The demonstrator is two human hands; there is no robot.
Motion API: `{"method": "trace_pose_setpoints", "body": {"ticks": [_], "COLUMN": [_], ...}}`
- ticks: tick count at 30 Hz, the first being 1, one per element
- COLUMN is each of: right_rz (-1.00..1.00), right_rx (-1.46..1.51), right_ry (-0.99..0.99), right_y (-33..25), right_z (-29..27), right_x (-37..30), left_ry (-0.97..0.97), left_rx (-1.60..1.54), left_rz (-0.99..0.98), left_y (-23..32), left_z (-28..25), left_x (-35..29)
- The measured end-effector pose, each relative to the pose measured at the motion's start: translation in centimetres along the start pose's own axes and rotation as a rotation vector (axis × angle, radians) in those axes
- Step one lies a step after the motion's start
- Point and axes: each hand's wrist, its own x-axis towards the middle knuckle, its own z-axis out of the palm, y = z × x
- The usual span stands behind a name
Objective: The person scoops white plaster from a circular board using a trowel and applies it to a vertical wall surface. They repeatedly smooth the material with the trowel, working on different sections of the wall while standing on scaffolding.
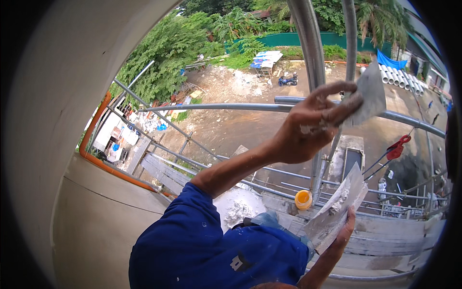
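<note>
My left hand [308,123], smeared with white at the knuckles, is raised in front of the scaffold pipes. Its fingers pinch a thin, flat grey scraper blade [369,96], tilted upward. Lower down at the right, my right hand [345,230] is closed on the edge of a pale flat plate [323,227]. White putty [340,200] lies in a lump on that plate. The scraper and the plate are apart. Below my left forearm, a heap of white putty or powder [239,212] shows beside my blue shirt; what holds it is partly hidden.
Scaffold pipes [310,43] rise in front, with a horizontal rail [216,107] crossing behind my forearm. A yellow-orange bucket [303,199] stands by grey planks [385,241]. A red hook block [398,147] hangs at right. A beige wall [106,212] and orange pipe [89,130] are left.
</note>
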Motion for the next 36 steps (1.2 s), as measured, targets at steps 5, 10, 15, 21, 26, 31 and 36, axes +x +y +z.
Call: {"method": "trace_pose_setpoints", "body": {"ticks": [5,10,15,21,26,31,36], "right_rz": [0.174,0.116,-0.14,-0.175,0.015,-0.285,-0.357], "right_rx": [-0.036,-0.076,-0.645,-0.804,-0.711,-0.763,-1.181], "right_ry": [-0.225,-0.256,-0.276,-0.432,-0.378,-0.339,-0.397], "right_y": [0.0,1.1,3.1,4.8,4.1,0.1,-2.9], "right_z": [1.2,6.5,10.2,13.6,14.6,14.7,15.8], "right_x": [2.9,3.8,5.8,6.2,7.3,9.4,13.1], "left_ry": [-0.461,-0.668,-0.692,-0.792,-0.846,0.29,0.875], "left_rx": [-0.024,0.614,0.792,0.813,1.109,0.831,1.252], "left_rz": [-0.257,-0.603,-0.426,-0.342,-0.46,-0.515,-0.186], "left_y": [3.8,3.3,7.3,8.5,4.4,-1.5,-9.4], "left_z": [1.6,-6.5,-13.2,-12.7,-15.0,-22.5,-30.8], "left_x": [-12.3,-18.5,-18.4,-15.4,-19.0,-21.3,-20.1]}}
